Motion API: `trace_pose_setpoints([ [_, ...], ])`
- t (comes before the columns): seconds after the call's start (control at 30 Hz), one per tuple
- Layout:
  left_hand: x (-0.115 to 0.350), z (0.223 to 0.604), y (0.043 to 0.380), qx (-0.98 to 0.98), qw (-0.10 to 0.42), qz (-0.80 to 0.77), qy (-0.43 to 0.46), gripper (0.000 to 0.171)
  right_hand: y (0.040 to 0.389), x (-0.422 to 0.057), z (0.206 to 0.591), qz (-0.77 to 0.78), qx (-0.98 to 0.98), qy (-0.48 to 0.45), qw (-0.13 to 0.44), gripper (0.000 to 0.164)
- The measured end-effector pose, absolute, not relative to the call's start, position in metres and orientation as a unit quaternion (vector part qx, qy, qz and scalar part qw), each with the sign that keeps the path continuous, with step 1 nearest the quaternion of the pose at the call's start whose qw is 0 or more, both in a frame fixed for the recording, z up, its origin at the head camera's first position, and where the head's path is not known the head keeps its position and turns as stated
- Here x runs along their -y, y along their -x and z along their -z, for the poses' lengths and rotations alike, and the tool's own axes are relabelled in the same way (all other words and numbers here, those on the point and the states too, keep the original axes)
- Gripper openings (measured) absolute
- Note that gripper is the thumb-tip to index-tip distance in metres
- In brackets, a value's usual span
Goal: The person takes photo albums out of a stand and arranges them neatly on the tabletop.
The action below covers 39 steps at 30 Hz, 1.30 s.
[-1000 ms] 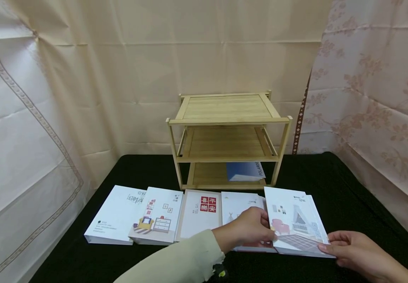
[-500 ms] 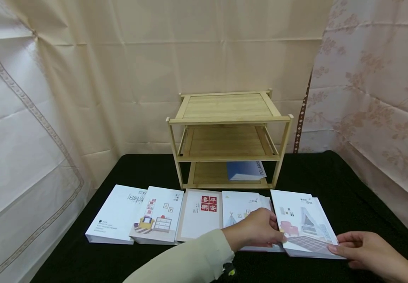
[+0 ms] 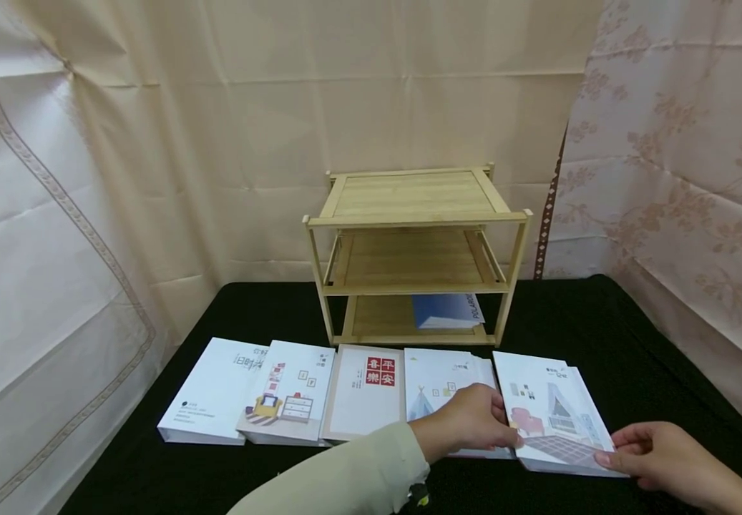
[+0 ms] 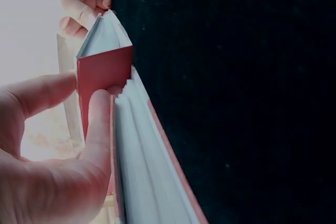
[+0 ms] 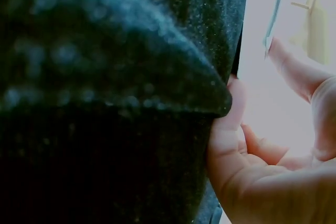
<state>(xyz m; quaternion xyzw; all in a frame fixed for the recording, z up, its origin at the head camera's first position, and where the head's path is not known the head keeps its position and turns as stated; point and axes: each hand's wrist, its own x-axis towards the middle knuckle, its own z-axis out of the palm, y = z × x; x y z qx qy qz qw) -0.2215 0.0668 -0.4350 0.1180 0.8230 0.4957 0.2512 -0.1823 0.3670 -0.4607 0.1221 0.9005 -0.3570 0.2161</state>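
Both hands hold the rightmost white book, whose cover shows a pink armchair and a tiled floor. My left hand grips its lower left edge, the arm crossing in front of the neighbouring books. With the thumb on top, my right hand pinches its lower right corner. In the left wrist view, the left thumb and a finger lie at a red spine. Partly under the left hand is a white book with a tent drawing. What the right fingertips touch underneath is hidden.
Left of these lie a book with a red square, one with a yellow chair and a plain white one. Behind stands a three-tier wooden shelf. A blue book rests on its bottom tier. Black cloth covers the table.
Both hands have shifted the rightmost book to the right and slightly nearer, exposing more of the tent book beside it. The other books and the shelf stay in place.
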Motion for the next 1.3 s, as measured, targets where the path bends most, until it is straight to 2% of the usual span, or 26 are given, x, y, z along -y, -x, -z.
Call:
trace_pose_setpoints([
  [0.27,-0.066,0.436,0.220,-0.818,0.246,-0.511,-0.096,0.026,0.182,-0.361,0.457,0.334,-0.914,-0.096,0.208,0.064],
  [0.67,-0.064,0.436,0.220,-0.819,0.251,-0.506,-0.103,0.025,0.183,-0.359,0.450,0.304,-0.926,-0.101,0.202,0.067],
  [1.0,-0.066,0.436,0.221,-0.824,0.240,-0.505,-0.093,0.031,0.186,-0.362,0.452,0.288,-0.933,-0.094,0.196,0.069],
  [1.3,-0.064,0.431,0.220,-0.792,0.262,-0.549,-0.056,0.062,0.184,-0.359,0.448,0.274,-0.940,-0.078,0.188,0.075],
])
